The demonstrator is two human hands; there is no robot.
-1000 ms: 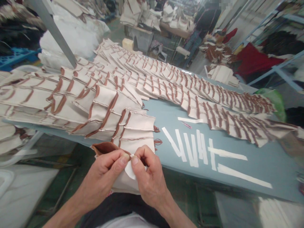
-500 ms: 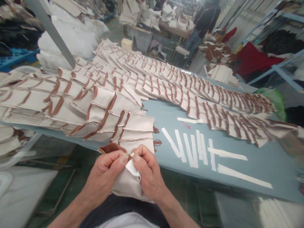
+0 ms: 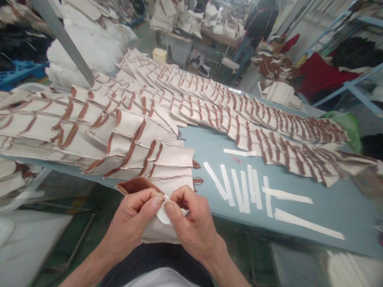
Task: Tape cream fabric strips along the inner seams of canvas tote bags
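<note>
At the table's near edge, my left hand [image 3: 133, 215] pinches the rim of a cream sewn piece with brown lining [image 3: 136, 185]. Thumb and forefinger of my right hand [image 3: 194, 223] are closed on a white strip [image 3: 163, 215] against that same rim, fingertips almost touching the left ones. The strip curls down over the cream side; its far end is partly hidden behind my right hand. Just beyond lies a row of similar cream pieces with brown edging [image 3: 172, 155], brown thread loops showing at their ends. More white strips [image 3: 236, 189] lie loose to the right.
Overlapping rows of cream pieces [image 3: 209, 113] cover the back and left of the blue-grey table [image 3: 206, 139]. A small pinkish tool [image 3: 235, 159] lies by the strips. A grey post [image 3: 64, 42] rises at back left. A person [image 3: 257, 30] stands in the background.
My right hand has turned and shifted slightly right, bending the strip into a curl at the rim. The brown-lined opening shows wider to the left. My left hand stays nearly in place.
</note>
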